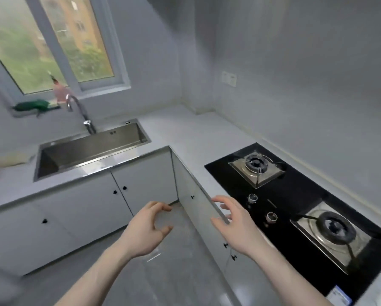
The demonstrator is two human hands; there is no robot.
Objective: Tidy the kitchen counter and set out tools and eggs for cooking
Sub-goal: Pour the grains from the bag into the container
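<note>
An L-shaped grey kitchen counter (pixel 191 133) wraps around the corner in front of me. My left hand (pixel 145 230) hovers over the floor in front of the cabinets, fingers curled apart and holding nothing. My right hand (pixel 233 224) reaches out beside it at the counter's front edge next to the stove, fingers spread and empty. No eggs or cooking tools are visible.
A steel sink (pixel 90 153) with a curved tap (pixel 81 113) sits at the left. A black two-burner gas stove (pixel 295 208) lies at the right. A green cloth (pixel 31 105) and a pink bottle (pixel 60 90) rest on the window ledge. A pale cloth (pixel 6 160) lies at the far left.
</note>
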